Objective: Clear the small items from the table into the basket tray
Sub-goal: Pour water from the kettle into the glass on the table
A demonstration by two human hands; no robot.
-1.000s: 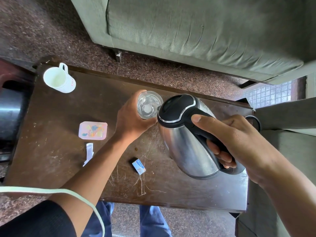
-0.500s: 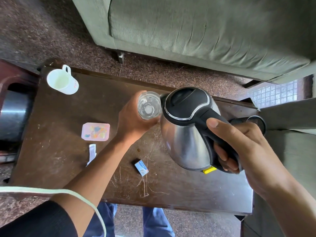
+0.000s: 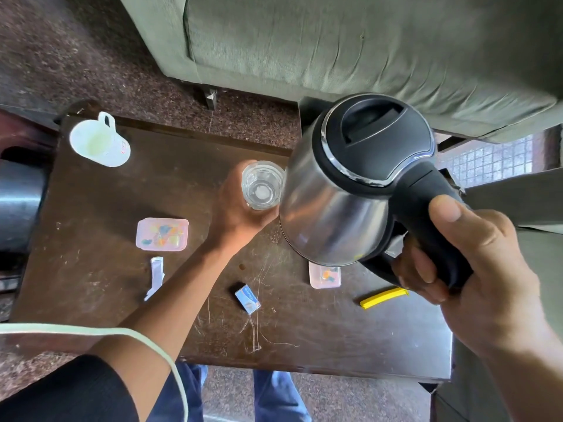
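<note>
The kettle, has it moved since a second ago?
Yes. The kettle has lifted up off the table, uncovering a small pink box and yellow strip.

My left hand (image 3: 240, 214) holds a glass (image 3: 262, 185) over the tabletop (image 3: 100, 208); my right hand (image 3: 475, 266) holds a kettle (image 3: 344, 202) just right of it. A mug (image 3: 99, 141) stands at the far left corner. Nearer me lie 2 boxes (image 3: 162, 233) (image 3: 324, 277), a wrapper (image 3: 156, 277), a matchbox (image 3: 247, 298) and a strip (image 3: 383, 296).

Kettle (image 3: 344, 208) held above the counter's (image 3: 100, 284) right half, glass (image 3: 262, 185) mid-counter, mug (image 3: 99, 141) at far-left corner, near-right corner open.
</note>
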